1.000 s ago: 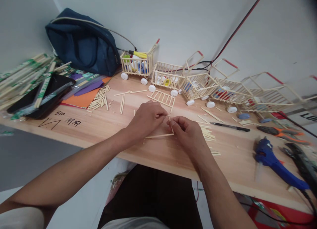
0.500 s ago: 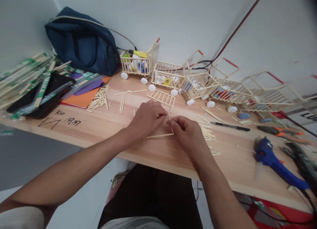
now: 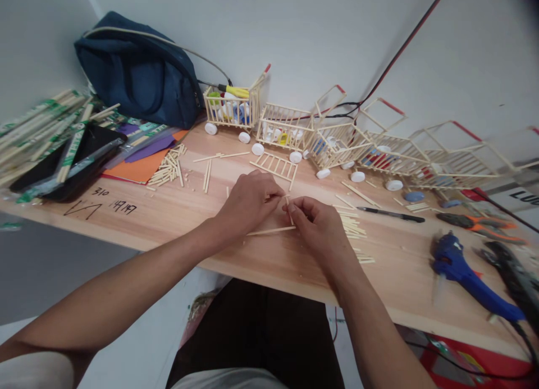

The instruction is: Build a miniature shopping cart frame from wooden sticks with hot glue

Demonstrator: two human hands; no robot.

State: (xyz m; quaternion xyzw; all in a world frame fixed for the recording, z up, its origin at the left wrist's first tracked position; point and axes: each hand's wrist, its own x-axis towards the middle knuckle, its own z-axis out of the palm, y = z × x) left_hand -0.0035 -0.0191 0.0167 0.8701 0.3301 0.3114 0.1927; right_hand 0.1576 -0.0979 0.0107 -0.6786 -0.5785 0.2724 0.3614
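My right hand (image 3: pixel 318 223) pinches a short thin wooden stick (image 3: pixel 289 211) between thumb and forefinger, low over the table. The near end of this stick meets a longer wooden stick (image 3: pixel 272 230) that lies along the tabletop below my left palm. My left hand (image 3: pixel 256 201) is closed, its thumb and fingertips pressed together at the far end of the short stick; the fingers hide most of what they grip. Just beyond both hands lies a flat ladder-shaped stick frame (image 3: pixel 275 167).
Stick-built miniature carts (image 3: pixel 286 125) line the wall. Cut sticks (image 3: pixel 353 226), a pen (image 3: pixel 391 214), pliers (image 3: pixel 475 223) and a blue glue gun (image 3: pixel 467 271) lie right. A stick pile (image 3: pixel 170 167), bagged sticks (image 3: pixel 46 125) and a blue bag (image 3: pixel 138 74) are left.
Hardly anything differs: both hands keep their places on the sticks, and the whole view has shifted very slightly.
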